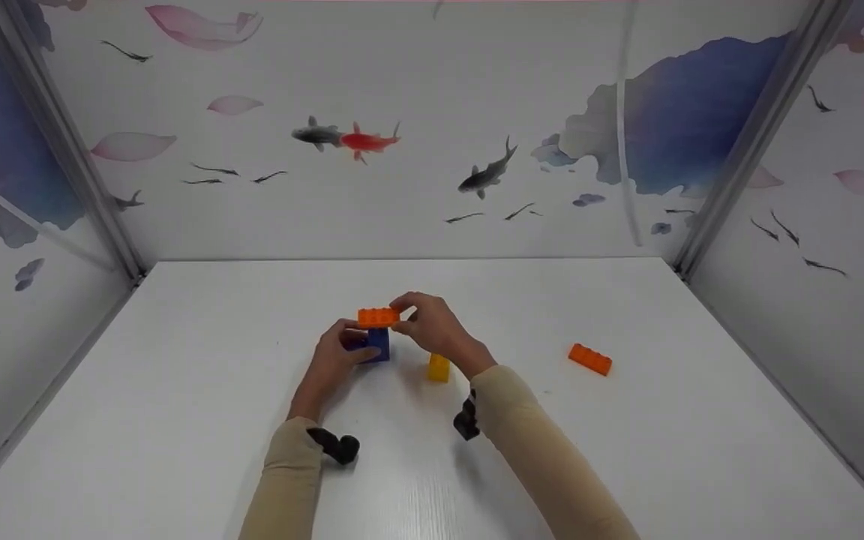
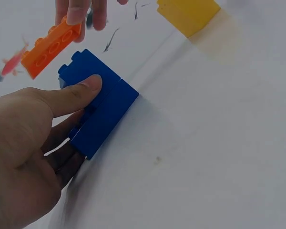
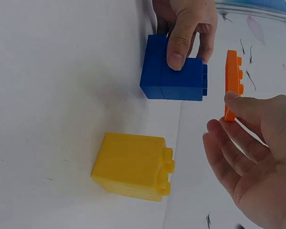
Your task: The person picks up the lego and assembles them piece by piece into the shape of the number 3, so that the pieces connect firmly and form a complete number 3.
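Two joined blue building bricks (image 2: 102, 102) stand on the table, one on top of the other, the lower one reaching further to the left. My left hand (image 1: 333, 356) grips them from the left side, thumb across the front of the upper one. Just above the blue studs, my right hand (image 1: 430, 324) pinches one end of a flat orange brick (image 3: 232, 76) between thumb and fingers. In the right wrist view a gap shows between the orange brick and the blue studs. Nearer to me, a yellow brick (image 3: 131, 164) stands upright below the right hand.
Another flat orange brick (image 1: 590, 359) lies on the white table (image 1: 417, 480) to the right. Black wrist-worn devices (image 1: 338, 446) stick out at both sleeves. White panels with painted fish (image 1: 488, 171) enclose the table at the back and sides.
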Motion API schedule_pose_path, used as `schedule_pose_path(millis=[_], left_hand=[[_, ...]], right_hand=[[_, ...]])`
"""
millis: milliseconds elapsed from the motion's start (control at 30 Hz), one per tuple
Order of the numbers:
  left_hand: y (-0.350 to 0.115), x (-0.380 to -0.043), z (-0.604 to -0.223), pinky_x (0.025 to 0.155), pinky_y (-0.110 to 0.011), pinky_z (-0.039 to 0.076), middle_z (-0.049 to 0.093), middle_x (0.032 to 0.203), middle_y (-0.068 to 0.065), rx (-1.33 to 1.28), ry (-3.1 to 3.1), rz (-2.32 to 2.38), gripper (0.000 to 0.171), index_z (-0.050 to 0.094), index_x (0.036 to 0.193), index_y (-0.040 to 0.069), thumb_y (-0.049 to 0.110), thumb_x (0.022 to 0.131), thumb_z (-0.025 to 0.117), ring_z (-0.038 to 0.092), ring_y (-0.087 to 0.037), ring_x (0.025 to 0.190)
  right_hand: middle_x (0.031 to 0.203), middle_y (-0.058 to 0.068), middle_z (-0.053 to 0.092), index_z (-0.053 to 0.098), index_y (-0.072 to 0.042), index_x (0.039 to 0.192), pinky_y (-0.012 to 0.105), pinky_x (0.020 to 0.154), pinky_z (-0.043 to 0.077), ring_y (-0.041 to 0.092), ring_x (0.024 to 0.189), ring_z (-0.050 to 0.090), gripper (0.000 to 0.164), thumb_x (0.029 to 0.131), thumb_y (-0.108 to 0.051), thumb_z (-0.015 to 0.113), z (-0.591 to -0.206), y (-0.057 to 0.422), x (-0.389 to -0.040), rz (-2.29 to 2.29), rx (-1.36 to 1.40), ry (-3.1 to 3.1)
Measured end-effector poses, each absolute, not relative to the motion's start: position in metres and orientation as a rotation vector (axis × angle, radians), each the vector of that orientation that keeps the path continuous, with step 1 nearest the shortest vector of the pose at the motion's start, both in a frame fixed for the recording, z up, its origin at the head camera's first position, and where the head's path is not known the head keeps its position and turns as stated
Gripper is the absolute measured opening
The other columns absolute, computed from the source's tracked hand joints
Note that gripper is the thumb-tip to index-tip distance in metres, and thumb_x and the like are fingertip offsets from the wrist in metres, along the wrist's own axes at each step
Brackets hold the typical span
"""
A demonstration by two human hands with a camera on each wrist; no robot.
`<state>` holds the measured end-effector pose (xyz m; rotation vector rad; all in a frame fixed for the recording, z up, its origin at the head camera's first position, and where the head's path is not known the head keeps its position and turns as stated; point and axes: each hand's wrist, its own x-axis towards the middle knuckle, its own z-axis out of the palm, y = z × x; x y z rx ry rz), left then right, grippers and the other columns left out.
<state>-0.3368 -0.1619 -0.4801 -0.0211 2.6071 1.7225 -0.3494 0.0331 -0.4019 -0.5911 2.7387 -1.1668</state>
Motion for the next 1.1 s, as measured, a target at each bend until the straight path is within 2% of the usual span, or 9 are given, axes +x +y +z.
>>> schedule_pose_path(millis=[267,533,933,1100], left_hand=[[-0.16,-0.338,-0.477,0.123,-0.052,0.03,0.053,0.147,-0.015,-0.045,2.615,1.687,0.061,0.046,0.142,0.009,0.021,0.091,0.075,0.046,-0.032,0.141],[-0.161,-0.337,-0.479,0.122,-0.051,0.031,0.057,0.143,-0.013,0.039,2.607,1.754,0.054,0.05,0.138,0.008,0.016,0.091,0.075,0.051,-0.03,0.137],[-0.162,-0.336,-0.477,0.122,-0.05,0.032,0.057,0.141,-0.014,0.045,2.619,1.747,0.056,0.048,0.138,0.007,0.017,0.09,0.076,0.051,-0.029,0.134],[-0.163,-0.336,-0.477,0.123,-0.05,0.031,0.056,0.142,-0.014,0.031,2.609,1.754,0.057,0.047,0.139,0.007,0.016,0.09,0.075,0.051,-0.029,0.135]], right_hand=[[0.13,0.005,0.066,0.065,-0.013,0.129,0.035,0.099,0.055,0.022,0.111,0.063,0.031,0.098,-0.015,0.065,-0.408,0.026,-0.351,-1.085,-0.599,2.787],[0.129,0.003,0.067,0.068,-0.014,0.127,0.037,0.097,0.056,0.022,0.111,0.063,0.03,0.097,-0.014,0.066,-0.413,0.023,-0.35,-1.041,-0.627,2.803],[0.128,0.006,0.065,0.067,-0.023,0.132,0.034,0.095,0.056,0.021,0.108,0.062,0.035,0.098,-0.017,0.066,-0.41,0.016,-0.35,-0.881,-0.623,2.835],[0.127,0.005,0.065,0.062,-0.022,0.136,0.036,0.103,0.053,0.022,0.114,0.063,0.038,0.098,-0.02,0.065,-0.407,0.013,-0.348,-0.748,-0.661,2.861]])
